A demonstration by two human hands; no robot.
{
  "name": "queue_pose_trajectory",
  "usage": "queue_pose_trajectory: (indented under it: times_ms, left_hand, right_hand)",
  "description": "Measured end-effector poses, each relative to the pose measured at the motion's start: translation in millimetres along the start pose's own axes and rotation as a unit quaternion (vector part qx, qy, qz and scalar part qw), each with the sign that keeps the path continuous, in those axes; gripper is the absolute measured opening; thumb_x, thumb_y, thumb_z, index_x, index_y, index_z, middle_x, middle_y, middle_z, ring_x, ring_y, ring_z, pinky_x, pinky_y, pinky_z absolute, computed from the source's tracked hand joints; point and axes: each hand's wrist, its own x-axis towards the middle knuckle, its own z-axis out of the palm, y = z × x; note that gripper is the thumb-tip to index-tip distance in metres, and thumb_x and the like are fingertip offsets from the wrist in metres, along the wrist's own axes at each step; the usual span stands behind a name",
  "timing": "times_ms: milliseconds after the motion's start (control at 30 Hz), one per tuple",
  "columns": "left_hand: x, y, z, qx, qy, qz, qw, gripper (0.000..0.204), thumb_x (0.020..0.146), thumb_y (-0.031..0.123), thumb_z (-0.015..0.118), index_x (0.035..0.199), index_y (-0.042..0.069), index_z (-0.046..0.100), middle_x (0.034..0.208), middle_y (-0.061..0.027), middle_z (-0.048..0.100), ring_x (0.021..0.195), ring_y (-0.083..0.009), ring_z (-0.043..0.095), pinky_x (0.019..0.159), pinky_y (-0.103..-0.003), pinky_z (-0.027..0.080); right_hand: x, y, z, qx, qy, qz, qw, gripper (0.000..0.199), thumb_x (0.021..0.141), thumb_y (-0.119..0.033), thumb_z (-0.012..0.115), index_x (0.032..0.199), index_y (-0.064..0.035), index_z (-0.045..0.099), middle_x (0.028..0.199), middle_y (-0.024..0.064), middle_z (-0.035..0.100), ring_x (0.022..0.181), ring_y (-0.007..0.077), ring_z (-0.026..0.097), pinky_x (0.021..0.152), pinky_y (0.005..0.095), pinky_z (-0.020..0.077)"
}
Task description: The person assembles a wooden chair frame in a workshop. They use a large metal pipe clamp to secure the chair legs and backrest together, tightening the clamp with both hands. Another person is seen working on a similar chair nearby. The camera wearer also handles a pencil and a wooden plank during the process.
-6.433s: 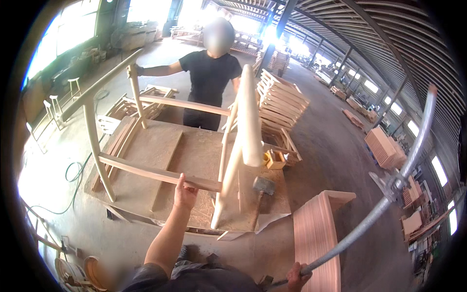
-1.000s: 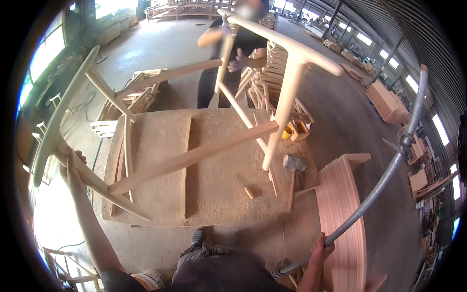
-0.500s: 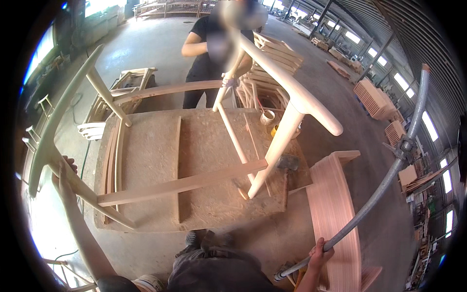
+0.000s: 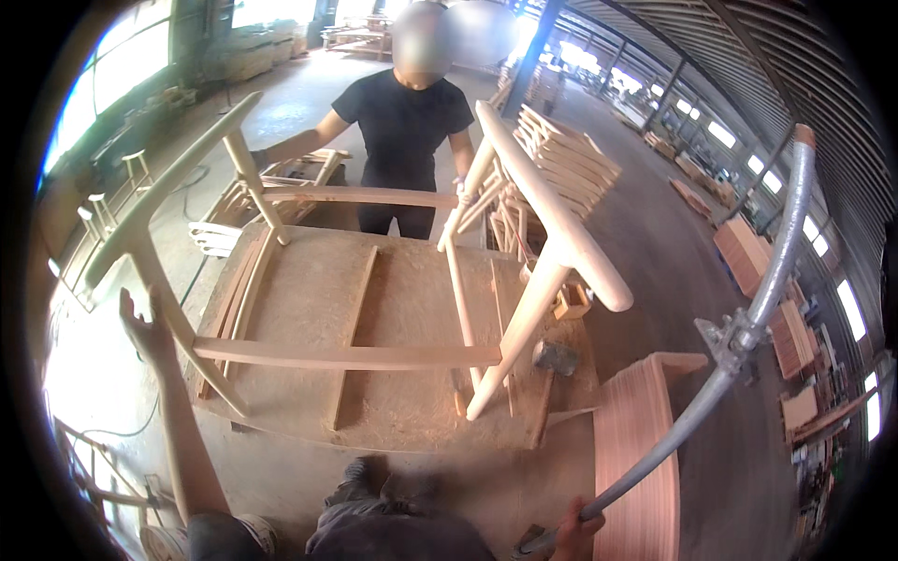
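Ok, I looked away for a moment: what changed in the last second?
The left hand has let go of the near left leg of the wooden frame and is open beside it. A co-worker's hand has reached left to the far left leg. The right hand still grips the metal bar clamp.

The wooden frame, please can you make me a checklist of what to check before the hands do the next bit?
1. Right hand gripping the grey metal bar: ok.
2. Left hand gripping the wooden frame: not ok, open beside it.
3. Near crossbar pushed fully into its joints: cannot tell.
4. Mallet clear of both hands: ok, on the bench.
5. Co-worker holding firmly: cannot tell.
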Motion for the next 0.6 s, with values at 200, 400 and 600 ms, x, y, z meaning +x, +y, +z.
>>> queue_pose_trajectory:
  times_ms: [200,400,600]
  left_hand:
    - [-105,192,-72,-0.354,-0.291,0.067,0.886,0.067,0.099,0.034,0.063,0.151,0.004,0.034,0.131,-0.0165,0.06,0.115,-0.025,0.063,0.093,-0.044,0.054]
    - [-141,338,-133,-0.578,-0.518,0.005,0.63,0.137,0.062,0.083,0.074,0.158,0.003,0.017,0.15,-0.022,0.043,0.134,-0.0329,0.05,0.108,-0.048,0.042]
    - [-134,302,-221,-0.631,-0.507,-0.085,0.581,0.124,0.073,0.069,0.078,0.157,-0.002,0.019,0.158,-0.0215,0.031,0.147,-0.0341,0.034,0.119,-0.048,0.029]
  right_hand:
    - [9,-76,20,0.095,-0.203,-0.031,0.974,0.043,0.087,-0.022,0.075,0.059,-0.0051,0.048,0.055,-0.0033,0.045,0.047,0.0089,0.042,0.045,0.0308,0.0315]
    - [-34,-62,13,0.023,-0.276,-0.151,0.949,0.039,0.084,-0.023,0.079,0.059,-0.0056,0.054,0.053,0.0013,0.048,0.047,0.0139,0.044,0.047,0.0331,0.0329]
    - [-97,-101,20,-0.006,-0.25,-0.336,0.908,0.036,0.075,-0.033,0.087,0.066,-0.0084,0.062,0.06,0.0102,0.061,0.053,0.0304,0.058,0.052,0.0415,0.0451]
